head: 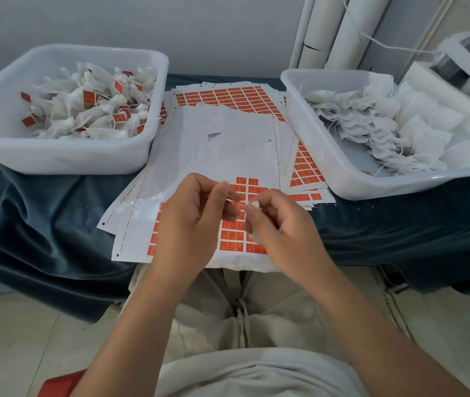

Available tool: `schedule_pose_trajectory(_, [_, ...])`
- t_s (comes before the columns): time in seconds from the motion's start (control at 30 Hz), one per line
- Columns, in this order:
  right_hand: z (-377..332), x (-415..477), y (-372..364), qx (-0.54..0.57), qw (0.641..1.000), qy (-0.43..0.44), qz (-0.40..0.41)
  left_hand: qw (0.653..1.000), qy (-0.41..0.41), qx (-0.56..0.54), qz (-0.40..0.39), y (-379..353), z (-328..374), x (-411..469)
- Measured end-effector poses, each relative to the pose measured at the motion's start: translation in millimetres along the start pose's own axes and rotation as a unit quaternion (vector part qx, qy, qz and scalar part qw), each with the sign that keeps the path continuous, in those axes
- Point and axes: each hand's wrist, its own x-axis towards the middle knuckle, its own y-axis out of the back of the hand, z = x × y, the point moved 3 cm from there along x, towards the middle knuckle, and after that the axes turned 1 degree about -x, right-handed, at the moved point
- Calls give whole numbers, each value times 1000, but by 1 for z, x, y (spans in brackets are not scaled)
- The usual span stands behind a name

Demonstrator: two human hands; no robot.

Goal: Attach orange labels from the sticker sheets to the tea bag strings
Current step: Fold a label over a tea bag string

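Left hand (196,216) and right hand (282,227) close together over the near end of the glossy white sticker sheet (199,156). Your right fingers curl round a soft white tea bag (254,238). Your left thumb and forefinger pinch what looks like its thin string (230,200). Flat rectangular orange labels (232,243) lie in rows beneath. Left of the sheet: smooth plastic tub (56,161), labelled bags. Right of it: second tub (357,181), crumpled plain bags.
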Motion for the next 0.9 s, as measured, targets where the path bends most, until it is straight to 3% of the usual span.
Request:
schedule_pose_trajectory(0.1, [5, 1, 1, 10, 999, -6, -37, 980, -65, 185, 30, 7, 0, 2])
schedule_pose_trajectory(0.23, [8, 5, 5, 179, 981, -61, 45, 981, -65, 183, 6, 3, 0, 1])
schedule_pose_trajectory(0.37, [15, 8, 11, 245, 961, -89, 92, 974, -105, 184, -75, -1, 6, -2])
schedule_pose_trajectory(0.43, [17, 12, 17, 308, 945, -94, 63, 972, -111, 175, -108, 0, 6, -1])
schedule_pose_trajectory(0.57, [12, 21, 33, 456, 884, -76, -75, 976, -55, 186, -102, 4, 1, 2])
schedule_pose_trajectory(0.63, [21, 22, 38, 397, 902, -115, -124, 959, -51, 252, -117, 3, -4, 4])
schedule_pose_trajectory(0.77, [46, 21, 53, 147, 943, -245, -172, 907, -62, 354, -220, -10, -19, 0])
schedule_pose_trajectory(0.83, [46, 18, 65, -27, 938, -271, -212, 895, -91, 360, -248, -22, -25, -6])
schedule_pose_trajectory(0.9, [49, 17, 77, -217, 904, -266, -255, 882, -109, 370, -271, -36, -32, -12])
